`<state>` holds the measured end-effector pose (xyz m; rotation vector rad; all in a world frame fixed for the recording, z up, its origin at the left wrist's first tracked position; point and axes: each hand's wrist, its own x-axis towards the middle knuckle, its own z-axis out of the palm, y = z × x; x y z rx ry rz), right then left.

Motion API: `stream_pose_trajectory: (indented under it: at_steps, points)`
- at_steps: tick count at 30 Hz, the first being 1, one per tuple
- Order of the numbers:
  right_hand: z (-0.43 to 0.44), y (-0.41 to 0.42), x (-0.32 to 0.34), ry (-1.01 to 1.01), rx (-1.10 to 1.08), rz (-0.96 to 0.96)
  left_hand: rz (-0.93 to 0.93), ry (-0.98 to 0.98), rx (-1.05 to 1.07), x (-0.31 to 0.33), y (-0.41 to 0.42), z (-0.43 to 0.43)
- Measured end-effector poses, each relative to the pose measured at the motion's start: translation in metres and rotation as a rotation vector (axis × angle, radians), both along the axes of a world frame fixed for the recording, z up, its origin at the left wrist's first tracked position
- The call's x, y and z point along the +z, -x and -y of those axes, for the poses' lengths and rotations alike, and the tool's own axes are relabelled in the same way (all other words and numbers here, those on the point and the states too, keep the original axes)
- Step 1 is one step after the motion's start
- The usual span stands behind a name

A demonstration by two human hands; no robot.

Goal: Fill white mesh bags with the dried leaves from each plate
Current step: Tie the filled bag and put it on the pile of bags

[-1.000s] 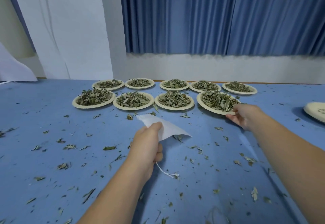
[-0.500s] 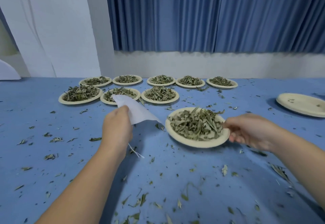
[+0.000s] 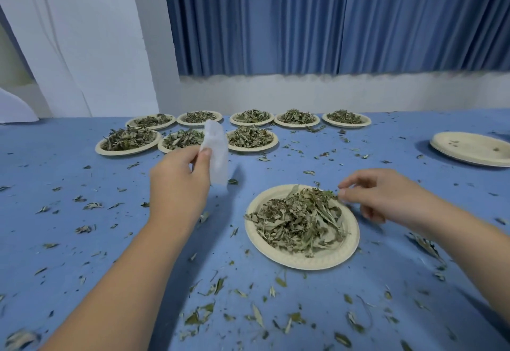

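My left hand (image 3: 179, 185) pinches a white mesh bag (image 3: 216, 152) between thumb and fingers and holds it upright above the table. A beige paper plate (image 3: 276, 254) heaped with dried leaves (image 3: 298, 218) lies on the blue table in front of me, to the right of that hand. My right hand (image 3: 378, 196) hovers at the plate's far right rim. Its fingers are loosely curled, the fingertips just touch the leaf pile, and I see nothing held in it.
Several more plates of dried leaves (image 3: 249, 137) stand in two rows at the back of the table. A stack of empty plates (image 3: 472, 148) sits at the far right. Loose leaf bits litter the blue tablecloth (image 3: 82, 240). A blue curtain hangs behind.
My right hand dragged one leaf plate from the back row toward me and let go of its rim. My left hand raised the bag from slanting to upright.
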<state>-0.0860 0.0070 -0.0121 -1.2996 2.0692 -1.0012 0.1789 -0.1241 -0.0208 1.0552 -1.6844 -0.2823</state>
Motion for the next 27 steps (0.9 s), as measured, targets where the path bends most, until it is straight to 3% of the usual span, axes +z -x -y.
stream_pose_trajectory:
  at_steps: [5,8,12,17,23,27]
  points:
    - [0.003,-0.01,-0.005,0.125,0.079,-0.234,0.138,0.165,0.011,-0.001,0.003,-0.002]
    - [0.004,-0.016,-0.006,0.112,0.114,-0.293,0.195,0.147,-0.002,-0.002,0.007,-0.002]
    - [0.007,-0.012,-0.006,0.149,-0.01,-0.352,0.194,0.086,0.019,-0.001,0.009,0.0]
    - [0.005,-0.009,-0.008,-0.067,0.011,-0.237,0.21,0.007,-0.002,-0.001,0.009,0.0]
    - [0.0,-0.011,-0.007,-0.119,0.133,-0.103,0.139,-0.255,-0.122,0.001,0.006,-0.001]
    - [-0.001,-0.012,-0.003,-0.122,0.145,-0.151,0.118,-0.281,-0.156,0.002,0.007,-0.005]
